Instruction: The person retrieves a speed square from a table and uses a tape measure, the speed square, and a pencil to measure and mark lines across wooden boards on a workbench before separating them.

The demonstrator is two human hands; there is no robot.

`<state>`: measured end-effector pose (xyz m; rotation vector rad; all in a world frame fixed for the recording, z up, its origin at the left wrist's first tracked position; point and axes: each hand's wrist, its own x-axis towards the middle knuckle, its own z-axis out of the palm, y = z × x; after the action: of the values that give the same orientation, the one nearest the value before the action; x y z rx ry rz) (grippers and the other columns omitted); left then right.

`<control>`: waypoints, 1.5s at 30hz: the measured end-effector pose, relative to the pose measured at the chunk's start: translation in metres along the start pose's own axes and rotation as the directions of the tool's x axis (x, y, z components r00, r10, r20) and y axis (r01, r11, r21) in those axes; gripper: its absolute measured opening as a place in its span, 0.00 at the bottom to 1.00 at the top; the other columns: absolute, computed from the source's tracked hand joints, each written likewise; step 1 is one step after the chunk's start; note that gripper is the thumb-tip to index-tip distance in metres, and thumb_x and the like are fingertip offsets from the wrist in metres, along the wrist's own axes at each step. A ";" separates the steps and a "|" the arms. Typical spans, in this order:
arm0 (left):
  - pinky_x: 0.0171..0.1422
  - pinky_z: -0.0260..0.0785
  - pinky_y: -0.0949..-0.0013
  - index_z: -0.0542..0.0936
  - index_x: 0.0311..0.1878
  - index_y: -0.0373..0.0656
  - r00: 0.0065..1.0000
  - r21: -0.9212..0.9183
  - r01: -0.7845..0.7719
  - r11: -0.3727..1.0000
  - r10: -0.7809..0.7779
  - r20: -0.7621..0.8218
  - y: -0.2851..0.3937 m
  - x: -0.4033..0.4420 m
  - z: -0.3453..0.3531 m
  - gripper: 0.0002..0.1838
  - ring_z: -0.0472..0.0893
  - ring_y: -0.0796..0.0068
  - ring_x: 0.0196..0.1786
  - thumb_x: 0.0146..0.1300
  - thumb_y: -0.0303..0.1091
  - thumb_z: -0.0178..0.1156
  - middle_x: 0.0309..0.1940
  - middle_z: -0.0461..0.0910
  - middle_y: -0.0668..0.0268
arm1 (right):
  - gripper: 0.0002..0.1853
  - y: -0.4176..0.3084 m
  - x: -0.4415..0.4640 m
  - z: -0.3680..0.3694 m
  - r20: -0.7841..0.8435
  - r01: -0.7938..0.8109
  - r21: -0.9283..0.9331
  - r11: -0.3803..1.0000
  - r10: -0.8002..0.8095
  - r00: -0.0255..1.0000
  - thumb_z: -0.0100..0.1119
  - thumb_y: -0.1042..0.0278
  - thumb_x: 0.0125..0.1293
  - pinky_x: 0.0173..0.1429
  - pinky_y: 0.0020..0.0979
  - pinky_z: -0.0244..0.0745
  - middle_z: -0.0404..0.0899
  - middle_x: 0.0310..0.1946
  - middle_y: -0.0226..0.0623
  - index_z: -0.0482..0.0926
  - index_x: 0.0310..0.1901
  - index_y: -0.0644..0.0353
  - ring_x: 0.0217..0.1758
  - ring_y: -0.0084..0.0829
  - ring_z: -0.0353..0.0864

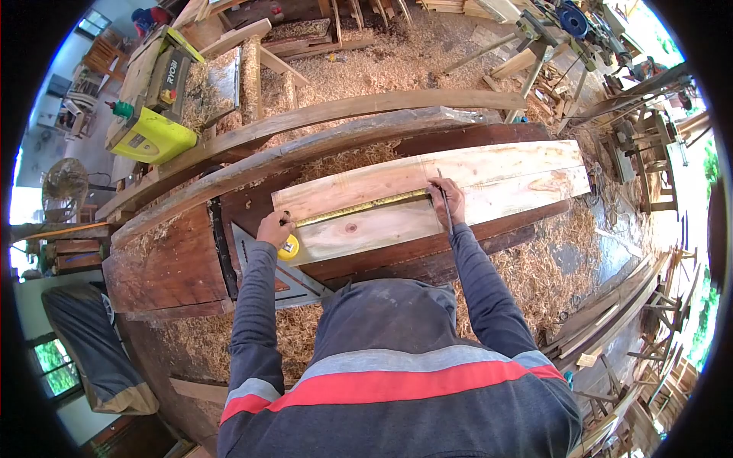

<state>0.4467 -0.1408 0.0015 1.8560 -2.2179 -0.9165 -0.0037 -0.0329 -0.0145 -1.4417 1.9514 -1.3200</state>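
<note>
A pale wooden board lies across a dark reddish-brown wooden workbench. Along the board stretches a yellow measuring tape, its round yellow case at the left end. My left hand is closed around the tape by the case, at the board's left end. Near the tape's other end, my right hand grips a thin pencil-like tool and rests on the board. A metal set square lies partly under the board, below my left hand.
A green planer machine stands at upper left, with long beams beyond the board. Wood shavings cover the floor. Power tools on a stand are at upper right, and stacked planks lie at lower right.
</note>
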 end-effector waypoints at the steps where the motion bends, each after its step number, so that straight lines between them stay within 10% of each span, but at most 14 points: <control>1: 0.50 0.74 0.57 0.83 0.36 0.40 1.000 -0.001 0.001 1.000 -0.001 0.000 0.000 0.000 0.000 0.11 0.84 0.52 0.44 0.53 0.36 0.70 0.38 0.84 0.52 | 0.09 0.000 -0.001 0.001 -0.021 0.013 -0.041 0.999 -0.014 1.000 0.65 0.72 0.62 0.47 0.32 0.78 0.84 0.37 0.40 0.84 0.45 0.60 0.41 0.34 0.84; 4: 0.51 0.74 0.57 0.83 0.36 0.40 1.000 -0.006 0.013 1.000 -0.013 0.003 0.003 0.000 -0.001 0.11 0.84 0.52 0.44 0.54 0.36 0.70 0.38 0.84 0.52 | 0.11 -0.007 -0.021 0.019 -0.108 0.258 -0.173 0.950 -0.279 0.954 0.68 0.67 0.62 0.49 0.37 0.78 0.83 0.37 0.40 0.83 0.45 0.58 0.45 0.39 0.82; 8: 0.52 0.75 0.57 0.83 0.38 0.40 1.000 -0.015 0.000 1.000 0.000 0.007 -0.002 0.000 0.002 0.12 0.83 0.51 0.45 0.53 0.36 0.69 0.40 0.84 0.52 | 0.10 -0.053 -0.052 0.046 0.196 0.335 0.083 0.939 -0.345 0.918 0.66 0.63 0.66 0.48 0.36 0.79 0.85 0.33 0.41 0.84 0.43 0.60 0.41 0.37 0.84; 13: 0.52 0.74 0.57 0.82 0.39 0.40 1.000 -0.021 0.011 1.000 -0.011 0.016 -0.001 0.001 0.001 0.14 0.83 0.51 0.47 0.53 0.37 0.69 0.42 0.84 0.52 | 0.15 -0.089 -0.046 0.066 0.633 -0.339 0.247 0.908 0.114 0.766 0.55 0.66 0.70 0.52 0.29 0.78 0.87 0.37 0.40 0.79 0.52 0.65 0.45 0.28 0.85; 16: 0.53 0.74 0.56 0.82 0.39 0.41 0.999 -0.042 0.037 0.998 -0.037 0.007 -0.001 -0.001 0.002 0.14 0.83 0.51 0.47 0.52 0.37 0.69 0.43 0.83 0.52 | 0.17 -0.078 -0.029 0.082 0.704 -0.369 0.210 0.905 0.121 0.700 0.54 0.66 0.69 0.54 0.28 0.77 0.87 0.41 0.38 0.77 0.56 0.65 0.47 0.27 0.84; 45: 0.52 0.74 0.55 0.82 0.39 0.40 0.999 -0.078 0.025 0.997 -0.027 -0.031 -0.002 -0.003 0.004 0.13 0.82 0.49 0.47 0.53 0.37 0.69 0.42 0.83 0.53 | 0.12 -0.081 -0.021 0.097 0.671 -0.294 0.198 0.935 0.090 0.736 0.59 0.63 0.64 0.45 0.33 0.77 0.84 0.32 0.39 0.80 0.43 0.64 0.37 0.32 0.83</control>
<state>0.4470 -0.1372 -0.0016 1.8565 -2.1136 -0.9561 0.1197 -0.0618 0.0016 -1.2718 1.3252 -0.7988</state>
